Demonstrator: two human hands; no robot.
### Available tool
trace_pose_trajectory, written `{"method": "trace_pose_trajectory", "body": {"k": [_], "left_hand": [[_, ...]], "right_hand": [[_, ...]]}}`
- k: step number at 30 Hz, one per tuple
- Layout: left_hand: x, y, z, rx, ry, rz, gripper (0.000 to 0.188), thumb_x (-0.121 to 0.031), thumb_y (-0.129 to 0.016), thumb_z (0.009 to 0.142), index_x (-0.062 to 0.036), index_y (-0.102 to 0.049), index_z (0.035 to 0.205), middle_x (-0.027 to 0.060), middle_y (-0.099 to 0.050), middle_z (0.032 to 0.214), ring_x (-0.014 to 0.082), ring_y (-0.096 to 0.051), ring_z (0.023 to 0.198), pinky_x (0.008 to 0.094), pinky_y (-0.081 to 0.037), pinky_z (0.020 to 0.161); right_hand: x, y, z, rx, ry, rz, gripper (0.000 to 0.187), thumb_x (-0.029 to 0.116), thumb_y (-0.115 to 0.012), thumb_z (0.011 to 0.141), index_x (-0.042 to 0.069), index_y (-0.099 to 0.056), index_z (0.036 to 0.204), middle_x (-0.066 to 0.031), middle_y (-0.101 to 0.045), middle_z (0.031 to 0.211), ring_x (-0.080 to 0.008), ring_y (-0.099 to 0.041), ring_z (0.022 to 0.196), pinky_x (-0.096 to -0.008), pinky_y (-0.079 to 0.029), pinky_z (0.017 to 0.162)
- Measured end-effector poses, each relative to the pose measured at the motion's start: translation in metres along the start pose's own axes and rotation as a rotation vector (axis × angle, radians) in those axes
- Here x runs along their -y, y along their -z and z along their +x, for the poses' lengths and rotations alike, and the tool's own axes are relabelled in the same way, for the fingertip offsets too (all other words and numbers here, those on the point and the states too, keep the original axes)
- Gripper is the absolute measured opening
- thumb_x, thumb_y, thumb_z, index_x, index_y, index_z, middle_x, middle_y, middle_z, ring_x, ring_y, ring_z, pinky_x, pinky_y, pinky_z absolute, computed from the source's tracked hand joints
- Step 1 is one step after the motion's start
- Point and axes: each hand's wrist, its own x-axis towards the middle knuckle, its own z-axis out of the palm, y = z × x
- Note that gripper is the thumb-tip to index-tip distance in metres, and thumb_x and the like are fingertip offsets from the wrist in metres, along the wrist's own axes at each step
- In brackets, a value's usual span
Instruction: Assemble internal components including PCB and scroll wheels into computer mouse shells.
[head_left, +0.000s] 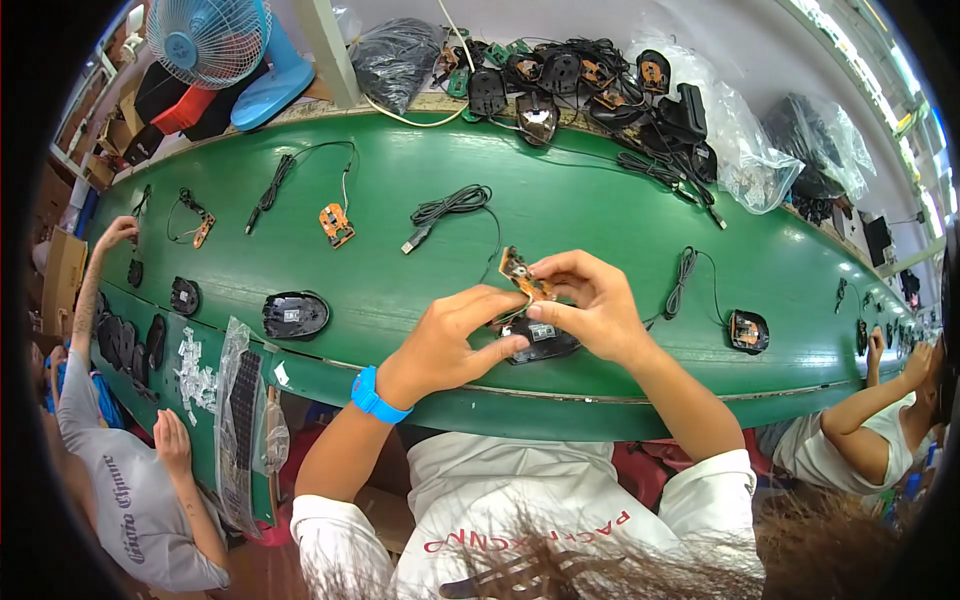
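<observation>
The black base [550, 345] sits on the green surface [390, 160] in front of the person, under both hands. The orange board [524, 276] is just above the base, raised and tilted, pinched between the thumb and fingers of the right hand [595, 300]. The left hand [455, 340] is to the left of the base, its fingers bent and narrow by the board's lower end, its thumb at the base's near-left edge; whether it grips a wire or the board itself, I cannot tell. A blue watch [375, 397] circles the left wrist.

Beyond the base and to its left lies a bundled black cable [450, 205] with a metal-tipped plug [411, 242]. Further left of the base are a bare board [337, 225] and, nearer the surface's edge, an open black shell [295, 315]. To the right of the base, a smaller shell [748, 332] has a board in it, with a cable bundle [680, 285] between the two. A heap of mouse parts [590, 80] stands well beyond the base, and a blue fan [205, 45] far beyond it to the left.
</observation>
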Motion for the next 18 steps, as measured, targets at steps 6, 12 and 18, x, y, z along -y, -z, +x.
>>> {"method": "trace_pose_trajectory", "body": {"k": [6, 12, 18], "left_hand": [[0.014, 0.011, -0.021, 0.077, 0.004, 0.061, 0.022, -0.004, -0.077, 0.085, 0.0002, -0.072, 0.106, 0.0125, -0.074, 0.091, 0.0256, -0.071, 0.074, 0.0345, -0.057, 0.068], [0.013, 0.013, -0.029, 0.111, 0.142, 0.055, 0.016, 0.001, -0.078, 0.082, 0.0004, -0.073, 0.098, 0.0138, -0.075, 0.09, 0.0262, -0.073, 0.08, 0.0341, -0.058, 0.071], [0.017, 0.004, -0.033, 0.142, 0.094, 0.143, 0.014, 0.002, -0.077, 0.08, -0.0013, -0.073, 0.092, 0.0116, -0.073, 0.085, 0.0262, -0.071, 0.075, 0.0345, -0.055, 0.069]], "right_hand": [[0.007, 0.017, -0.022, -0.152, 0.536, -0.756, 0.038, 0.0, -0.085, 0.076, 0.0, -0.066, 0.109, -0.0161, -0.069, 0.115, -0.0304, -0.069, 0.102, -0.037, -0.058, 0.086], [-0.007, 0.024, -0.039, -0.152, 0.59, -0.85, 0.041, 0.003, -0.088, 0.071, 0.002, -0.066, 0.106, -0.017, -0.069, 0.113, -0.0338, -0.068, 0.095, -0.0394, -0.057, 0.078], [-0.011, 0.026, -0.056, -0.129, 0.665, -0.989, 0.044, 0.007, -0.09, 0.068, 0.004, -0.066, 0.104, -0.0152, -0.07, 0.112, -0.0316, -0.067, 0.086, -0.0392, -0.055, 0.07]]}}
